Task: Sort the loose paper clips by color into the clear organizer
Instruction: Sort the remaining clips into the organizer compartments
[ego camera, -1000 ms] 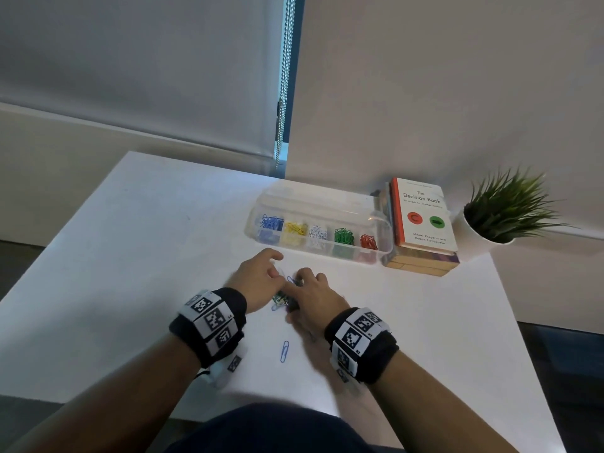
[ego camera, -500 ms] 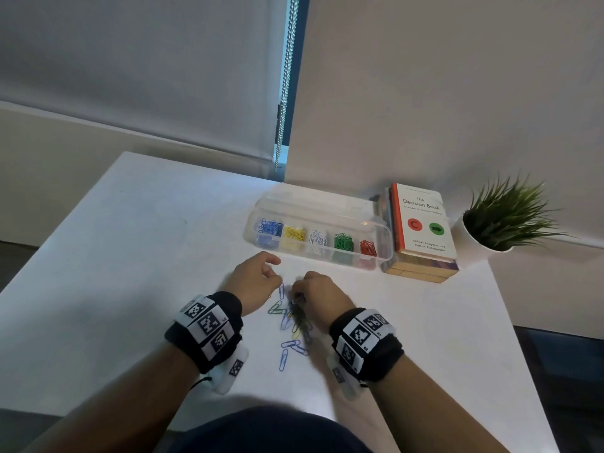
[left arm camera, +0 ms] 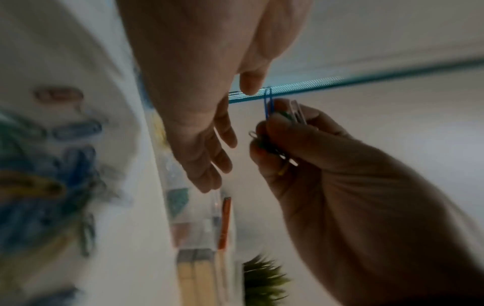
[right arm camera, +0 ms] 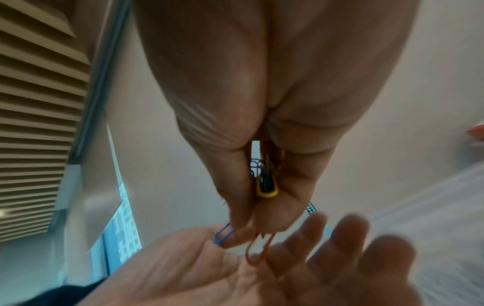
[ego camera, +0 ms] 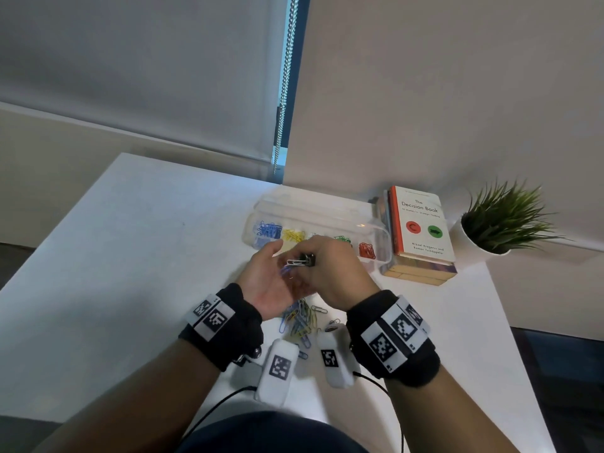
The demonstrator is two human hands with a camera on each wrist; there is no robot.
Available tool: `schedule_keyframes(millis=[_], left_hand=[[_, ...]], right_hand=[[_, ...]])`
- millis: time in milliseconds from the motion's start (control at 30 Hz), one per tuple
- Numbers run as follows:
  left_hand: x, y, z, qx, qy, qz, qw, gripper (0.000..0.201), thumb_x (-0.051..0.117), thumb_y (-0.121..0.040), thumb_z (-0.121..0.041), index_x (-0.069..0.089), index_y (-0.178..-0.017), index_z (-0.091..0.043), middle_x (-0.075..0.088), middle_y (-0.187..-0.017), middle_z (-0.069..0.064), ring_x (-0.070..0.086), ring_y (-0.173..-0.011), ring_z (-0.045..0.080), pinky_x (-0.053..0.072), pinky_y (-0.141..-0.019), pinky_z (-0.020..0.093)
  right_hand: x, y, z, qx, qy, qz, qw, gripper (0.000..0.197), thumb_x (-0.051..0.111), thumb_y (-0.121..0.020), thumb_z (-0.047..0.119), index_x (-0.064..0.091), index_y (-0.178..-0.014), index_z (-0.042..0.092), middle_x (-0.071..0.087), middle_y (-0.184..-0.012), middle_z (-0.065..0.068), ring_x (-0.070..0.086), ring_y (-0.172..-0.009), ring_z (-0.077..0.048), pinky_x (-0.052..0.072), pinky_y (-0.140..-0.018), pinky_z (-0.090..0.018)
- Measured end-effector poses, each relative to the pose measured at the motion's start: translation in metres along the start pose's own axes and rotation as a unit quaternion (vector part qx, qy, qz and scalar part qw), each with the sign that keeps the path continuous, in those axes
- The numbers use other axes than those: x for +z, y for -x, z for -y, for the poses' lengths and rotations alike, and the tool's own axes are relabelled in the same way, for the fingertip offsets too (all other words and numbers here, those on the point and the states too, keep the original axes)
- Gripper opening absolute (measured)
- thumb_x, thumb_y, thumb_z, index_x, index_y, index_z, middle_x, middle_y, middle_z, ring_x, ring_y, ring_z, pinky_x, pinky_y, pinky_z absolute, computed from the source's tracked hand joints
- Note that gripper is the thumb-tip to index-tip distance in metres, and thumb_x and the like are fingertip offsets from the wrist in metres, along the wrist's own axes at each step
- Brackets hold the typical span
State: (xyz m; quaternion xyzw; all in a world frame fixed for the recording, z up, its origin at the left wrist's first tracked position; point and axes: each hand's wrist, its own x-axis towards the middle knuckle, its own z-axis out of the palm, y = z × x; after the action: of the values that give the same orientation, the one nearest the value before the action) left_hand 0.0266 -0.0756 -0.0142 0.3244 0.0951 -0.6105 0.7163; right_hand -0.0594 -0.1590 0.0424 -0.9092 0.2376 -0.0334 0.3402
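Note:
My right hand (ego camera: pixel 323 273) is raised above the table and pinches a bunch of mixed paper clips (ego camera: pixel 299 262); blue, yellow, white and red ones (right arm camera: pixel 265 186) stick out between its fingers. Beside it my left hand (ego camera: pixel 271 282) is held palm up and open, its fingers (right arm camera: pixel 340 234) just under the bunch. A loose pile of clips (ego camera: pixel 300 322) lies on the white table (ego camera: pixel 130 256) below both wrists. The clear organizer (ego camera: pixel 376 230) stands behind the hands, with blue (ego camera: pixel 268 228), yellow (ego camera: pixel 292 235), green and red (ego camera: pixel 366 250) clips in separate compartments.
A stack of books (ego camera: pixel 420 230) lies right of the organizer, and a potted plant (ego camera: pixel 500 220) stands at the table's far right corner. A blind with a bead chain (ego camera: pixel 284 93) hangs behind. The table's left half is bare.
Both hands have lifted off the table. The right hand now carries a bunch of clips up from the pile, and the left hand has turned palm up beside it.

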Motion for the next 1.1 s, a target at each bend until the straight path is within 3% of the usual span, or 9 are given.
schedule_keyframes(millis=[300, 467, 567, 667, 733, 833, 900, 967, 1100], left_hand=[[0.006, 0.002, 0.005, 0.006, 0.09, -0.012, 0.996, 0.028, 0.038, -0.095, -0.016, 0.061, -0.087, -0.002, 0.063, -0.075, 0.012, 0.066, -0.066, 0.02, 0.057, -0.057, 0.025], [0.005, 0.002, 0.002, 0.01, 0.104, 0.016, 0.994, 0.03, 0.036, -0.095, -0.014, 0.061, -0.1, 0.002, 0.066, -0.085, 0.016, 0.067, -0.069, 0.023, 0.058, -0.06, 0.025], [0.009, 0.004, 0.0, 0.013, 0.112, 0.039, 0.993, 0.036, 0.03, -0.1, -0.015, 0.06, -0.093, 0.005, 0.068, -0.081, 0.019, 0.067, -0.061, 0.025, 0.059, -0.057, 0.032], [0.008, 0.002, 0.0, 0.014, 0.113, 0.048, 0.992, 0.039, 0.032, -0.098, -0.015, 0.063, -0.085, 0.006, 0.068, -0.088, 0.023, 0.068, -0.084, 0.031, 0.052, -0.095, 0.043], [0.007, 0.0, 0.0, 0.009, 0.113, 0.049, 0.992, 0.038, 0.035, -0.095, -0.014, 0.065, -0.088, 0.008, 0.067, -0.1, 0.026, 0.067, -0.095, 0.034, 0.046, -0.102, 0.045], [0.005, -0.003, 0.0, 0.004, 0.123, 0.057, 0.991, 0.04, 0.034, -0.094, -0.014, 0.064, -0.099, 0.013, 0.066, -0.101, 0.028, 0.07, -0.084, 0.034, 0.056, -0.088, 0.046], [0.005, -0.006, -0.002, 0.002, 0.112, 0.042, 0.993, 0.039, 0.031, -0.098, -0.018, 0.057, -0.111, 0.008, 0.066, -0.092, 0.024, 0.069, -0.072, 0.031, 0.06, -0.067, 0.037], [0.005, -0.008, -0.002, -0.001, 0.097, 0.016, 0.995, 0.039, 0.032, -0.098, -0.02, 0.059, -0.105, 0.007, 0.067, -0.084, 0.02, 0.067, -0.064, 0.027, 0.054, -0.051, 0.028], [0.005, -0.008, -0.003, 0.003, 0.079, -0.003, 0.997, 0.04, 0.034, -0.098, -0.021, 0.064, -0.101, 0.004, 0.067, -0.073, 0.014, 0.064, -0.055, 0.021, 0.052, -0.05, 0.023]], right_hand=[[0.005, 0.001, 0.009, -0.055, 0.06, 0.029, 0.996, 0.026, 0.069, -0.078, 0.009, 0.073, -0.1, 0.021, 0.066, -0.098, -0.002, 0.059, -0.093, -0.019, 0.047, -0.085, -0.035], [-0.011, 0.002, 0.01, -0.044, 0.04, 0.047, 0.997, 0.034, 0.072, -0.078, 0.013, 0.071, -0.108, 0.027, 0.068, -0.108, 0.009, 0.058, -0.092, -0.005, 0.043, -0.083, -0.018], [-0.022, 0.001, 0.005, -0.022, -0.008, 0.016, 1.0, 0.031, 0.07, -0.079, 0.006, 0.073, -0.103, 0.025, 0.07, -0.095, 0.013, 0.058, -0.078, 0.003, 0.041, -0.075, -0.007], [-0.027, -0.003, -0.005, -0.002, -0.03, -0.047, 0.998, 0.024, 0.066, -0.081, 0.003, 0.072, -0.096, 0.02, 0.065, -0.078, 0.017, 0.059, -0.07, 0.005, 0.04, -0.069, -0.004], [-0.028, -0.002, -0.008, 0.004, -0.03, -0.069, 0.997, 0.021, 0.066, -0.081, 0.005, 0.071, -0.089, 0.024, 0.062, -0.076, 0.017, 0.057, -0.069, 0.003, 0.038, -0.065, -0.004], [-0.028, 0.003, -0.007, 0.005, -0.008, -0.062, 0.998, 0.023, 0.072, -0.077, 0.012, 0.065, -0.072, 0.032, 0.06, -0.071, 0.014, 0.053, -0.066, 0.004, 0.036, -0.059, -0.01], [-0.024, 0.004, -0.004, 0.019, 0.021, -0.024, 0.999, 0.011, 0.074, -0.076, 0.016, 0.065, -0.072, 0.022, 0.057, -0.067, 0.015, 0.053, -0.065, 0.008, 0.035, -0.058, -0.009], [-0.013, 0.003, -0.004, 0.026, 0.092, -0.003, 0.995, 0.011, 0.072, -0.078, 0.025, 0.066, -0.074, 0.017, 0.061, -0.072, 0.007, 0.056, -0.066, -0.001, 0.041, -0.059, -0.016], [0.006, -0.004, -0.004, 0.037, 0.137, -0.009, 0.99, 0.012, 0.065, -0.081, 0.027, 0.071, -0.081, 0.016, 0.062, -0.082, -0.007, 0.059, -0.072, -0.021, 0.049, -0.062, -0.031]])
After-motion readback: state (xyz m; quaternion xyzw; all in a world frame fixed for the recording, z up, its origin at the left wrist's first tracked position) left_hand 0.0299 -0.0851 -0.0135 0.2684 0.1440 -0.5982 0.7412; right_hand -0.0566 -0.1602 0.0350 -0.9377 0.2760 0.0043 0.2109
